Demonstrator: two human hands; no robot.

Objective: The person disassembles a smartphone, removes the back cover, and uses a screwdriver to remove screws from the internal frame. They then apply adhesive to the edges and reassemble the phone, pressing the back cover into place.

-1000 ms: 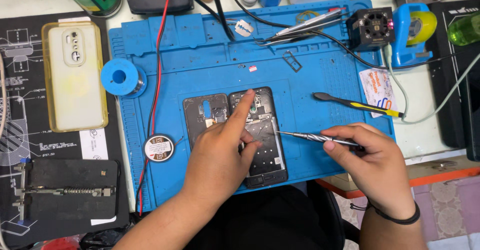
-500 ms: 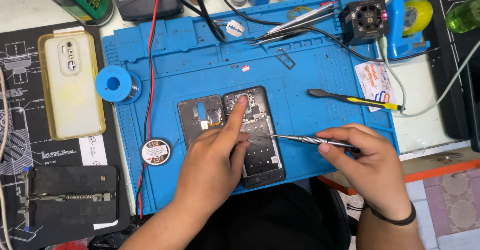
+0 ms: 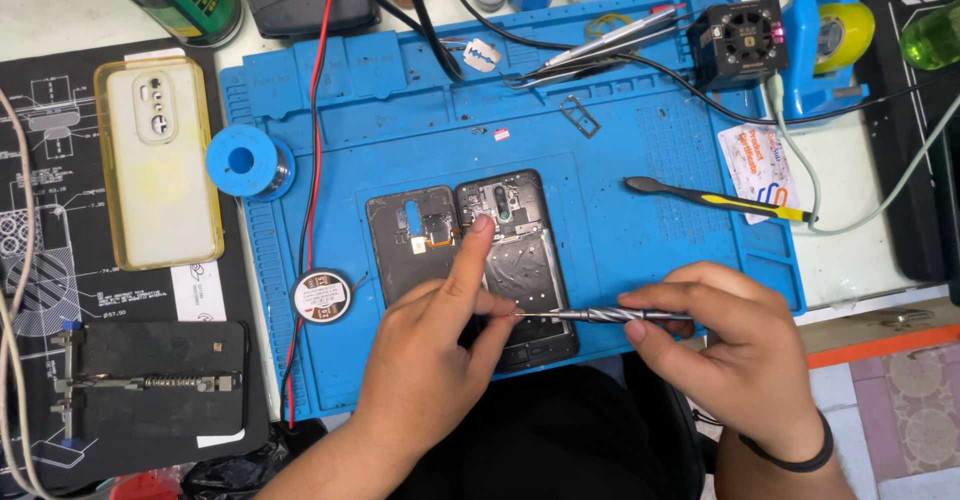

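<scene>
Opened phone (image 3: 520, 260), mat's near edge — rigid, fragile; left hand (image 3: 430, 360) pins it with 1 extended finger, right hand (image 3: 730, 350) pinching slim screwdriver (image 3: 600, 314) — hold by edges.

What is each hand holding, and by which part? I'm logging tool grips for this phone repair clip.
The right hand holds a thin metal screwdriver by its handle end. The left hand holds nothing; its forefinger presses the opened phone.

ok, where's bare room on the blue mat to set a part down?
Bare patches on the blue silicone work mat: the middle band between the red wire and the small metal tray frame, and the stretch right of the opened black phone, under the yellow-handled spudger. Crowded: the top edge with tweezers, and around both hands.
</scene>
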